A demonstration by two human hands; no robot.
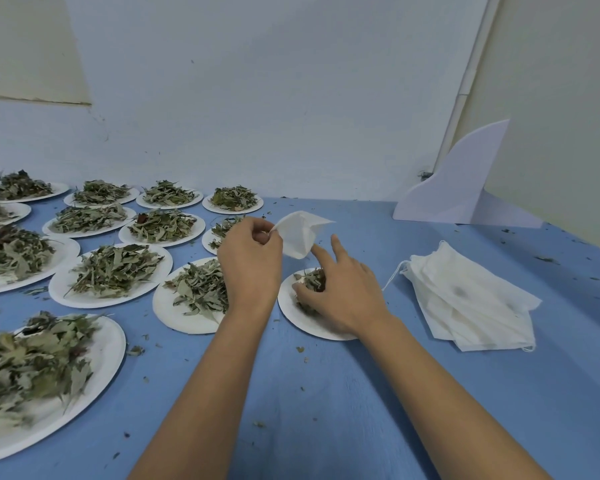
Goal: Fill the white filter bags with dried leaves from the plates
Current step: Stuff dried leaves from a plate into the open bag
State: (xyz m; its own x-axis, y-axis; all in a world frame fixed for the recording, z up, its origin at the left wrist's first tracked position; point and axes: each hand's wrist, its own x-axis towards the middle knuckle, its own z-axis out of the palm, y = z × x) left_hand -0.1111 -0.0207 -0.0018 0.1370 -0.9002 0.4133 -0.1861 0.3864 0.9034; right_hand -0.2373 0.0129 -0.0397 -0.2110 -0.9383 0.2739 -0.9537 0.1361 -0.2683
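White plates (111, 289) are crowding the left half of the blue worktop (326, 393), each one carrying a heap of dried leaves (115, 268) (mostly grey-green, a few reddish). One plate (293, 320) just right of centre is holding only a small clump (312, 277). A stack (471, 299) of flat white bags is lying to the right of it, apart from it, with a string trailing off its left corner.

The worktop's far edge is meeting the pale wall (257, 116), and a white board (461, 188) is standing at the far right corner. Open blue surface is stretching along the near side beneath the forearms and behind the stack, speckled with leaf crumbs (300, 349).

The left hand (250, 251) is hovering above the plates with its fingers curled, pinching one edge of a single bag (300, 237), which is hanging in the air with its mouth partly spread. The right hand (340, 292) is resting over the small plate, its thumb and lower fingers closing around the clump, while its two upper fingers are pointing up at the bag's lower corner, the forefinger tip just beside it (touching or not, I cannot tell).
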